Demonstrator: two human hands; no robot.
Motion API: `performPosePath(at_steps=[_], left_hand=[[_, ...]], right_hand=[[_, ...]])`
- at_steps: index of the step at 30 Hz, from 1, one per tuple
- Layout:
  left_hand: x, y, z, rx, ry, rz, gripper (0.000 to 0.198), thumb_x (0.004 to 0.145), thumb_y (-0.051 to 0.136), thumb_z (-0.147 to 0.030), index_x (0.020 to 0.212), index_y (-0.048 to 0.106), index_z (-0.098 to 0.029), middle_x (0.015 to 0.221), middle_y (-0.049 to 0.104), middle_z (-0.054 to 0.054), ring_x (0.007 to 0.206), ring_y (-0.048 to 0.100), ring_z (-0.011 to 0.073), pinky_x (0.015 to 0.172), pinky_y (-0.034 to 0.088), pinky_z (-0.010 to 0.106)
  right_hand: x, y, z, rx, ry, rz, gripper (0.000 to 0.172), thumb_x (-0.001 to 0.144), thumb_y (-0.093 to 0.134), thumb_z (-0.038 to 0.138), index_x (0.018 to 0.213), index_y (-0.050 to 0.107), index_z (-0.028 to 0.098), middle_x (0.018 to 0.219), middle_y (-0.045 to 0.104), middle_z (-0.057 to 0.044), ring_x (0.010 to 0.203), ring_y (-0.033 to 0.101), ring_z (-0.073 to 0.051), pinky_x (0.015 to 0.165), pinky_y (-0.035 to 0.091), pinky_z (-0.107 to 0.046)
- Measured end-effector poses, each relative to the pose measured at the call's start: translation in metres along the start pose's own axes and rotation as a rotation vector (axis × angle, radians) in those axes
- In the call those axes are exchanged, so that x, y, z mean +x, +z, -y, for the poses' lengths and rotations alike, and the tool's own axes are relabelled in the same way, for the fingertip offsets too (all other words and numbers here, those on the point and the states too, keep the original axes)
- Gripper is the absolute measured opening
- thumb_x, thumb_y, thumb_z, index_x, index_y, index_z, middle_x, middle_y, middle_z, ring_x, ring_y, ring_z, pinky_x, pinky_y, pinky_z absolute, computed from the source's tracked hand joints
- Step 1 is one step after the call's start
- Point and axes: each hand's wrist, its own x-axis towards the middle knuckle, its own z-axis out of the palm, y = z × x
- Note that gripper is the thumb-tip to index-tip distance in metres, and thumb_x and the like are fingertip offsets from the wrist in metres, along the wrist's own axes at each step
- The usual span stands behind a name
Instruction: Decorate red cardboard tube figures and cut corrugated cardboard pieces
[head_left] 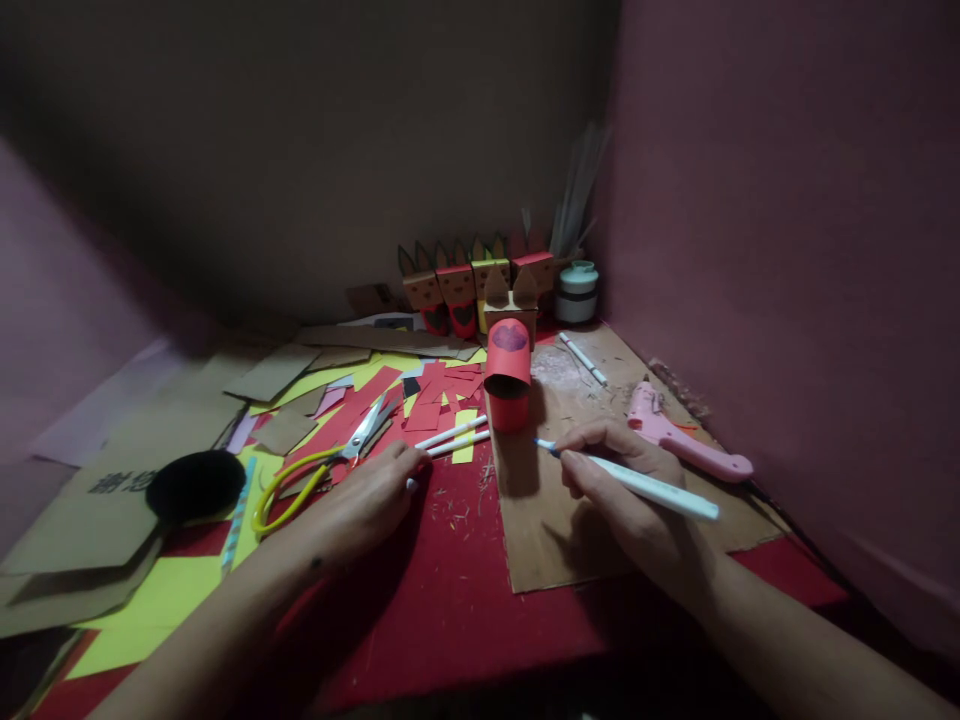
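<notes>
My right hand grips a white pen, its tip pointing left toward a red paper-roll figure that stands on a brown cardboard sheet. My left hand rests palm down on the red table cover, fingers curled, its fingertips touching two white sticks. Yellow-handled scissors lie just left of that hand.
A pink glue gun lies at the right by the wall. Several paper-roll figures and a small jar stand at the back. Red, yellow and brown paper scraps cover the left half, along with a black pad.
</notes>
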Motion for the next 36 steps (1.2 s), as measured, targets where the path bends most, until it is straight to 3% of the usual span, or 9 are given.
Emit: performPosePath(at_steps=[3,7,12,16,19,23,29,36], left_hand=[[-0.003,-0.01,0.004,0.007,-0.027,0.031,0.027,0.084,0.038,-0.017,0.102,0.058,-0.022,0.103,0.06,0.007,0.085,0.059,0.0224,0.07,0.041,0.031],[-0.005,-0.008,0.01,0.039,-0.09,0.076,0.018,0.09,0.039,-0.032,0.092,0.053,-0.023,0.086,0.063,0.004,0.073,0.058,0.0217,0.061,0.037,0.029],[-0.011,0.003,0.01,0.031,-0.067,-0.013,0.022,0.094,0.035,-0.036,0.092,0.05,-0.02,0.083,0.061,0.006,0.07,0.056,0.0208,0.06,0.035,0.031],[-0.018,-0.008,-0.011,-0.274,0.144,-0.022,0.026,0.094,0.044,-0.042,0.107,0.05,-0.02,0.083,0.06,0.003,0.07,0.055,0.0166,0.062,0.041,0.028],[-0.02,-0.02,-0.035,-0.453,0.305,0.023,0.028,0.094,0.047,-0.037,0.117,0.049,-0.021,0.093,0.061,0.004,0.081,0.057,0.017,0.071,0.047,0.03],[-0.013,-0.025,-0.054,-0.665,0.434,0.06,0.028,0.094,0.046,-0.029,0.12,0.046,-0.019,0.09,0.058,0.003,0.078,0.055,0.0157,0.069,0.048,0.029],[-0.003,-0.024,-0.057,-0.719,0.472,0.057,0.021,0.093,0.047,-0.026,0.113,0.048,-0.019,0.094,0.058,0.005,0.084,0.056,0.0169,0.071,0.048,0.031],[-0.005,-0.011,-0.072,-0.86,0.44,-0.048,0.015,0.092,0.05,-0.023,0.107,0.051,-0.019,0.096,0.061,0.005,0.087,0.06,0.0173,0.072,0.05,0.03]], right_hand=[[0.0,0.0,0.002,0.001,0.041,0.007,0.01,0.086,0.059,0.028,0.082,0.064,0.019,0.066,0.06,0.001,0.058,0.053,-0.011,0.052,0.043,-0.022],[-0.001,0.0,0.003,0.02,0.067,-0.002,0.011,0.086,0.06,0.031,0.083,0.064,0.02,0.064,0.059,0.001,0.056,0.052,-0.011,0.05,0.042,-0.022],[-0.003,0.001,0.001,0.099,0.144,-0.019,0.013,0.085,0.064,0.035,0.087,0.062,0.022,0.066,0.061,0.001,0.057,0.054,-0.011,0.049,0.041,-0.022],[-0.003,0.004,-0.005,0.29,0.251,0.053,0.017,0.083,0.069,0.036,0.083,0.061,0.021,0.065,0.062,0.002,0.057,0.056,-0.01,0.053,0.042,-0.021],[-0.003,0.007,-0.01,0.482,0.321,0.119,0.02,0.081,0.071,0.036,0.079,0.06,0.02,0.06,0.061,0.003,0.054,0.054,-0.008,0.052,0.04,-0.02],[-0.003,0.008,-0.016,0.627,0.398,0.168,0.021,0.077,0.073,0.034,0.075,0.058,0.019,0.051,0.057,0.005,0.045,0.047,-0.007,0.045,0.032,-0.019],[-0.004,0.007,-0.017,0.617,0.4,0.18,0.02,0.078,0.072,0.032,0.072,0.058,0.019,0.049,0.054,0.006,0.044,0.045,-0.006,0.043,0.028,-0.019],[-0.008,0.008,-0.02,0.594,0.392,0.26,0.019,0.082,0.071,0.033,0.078,0.06,0.018,0.058,0.059,0.004,0.051,0.051,-0.008,0.05,0.035,-0.021]])
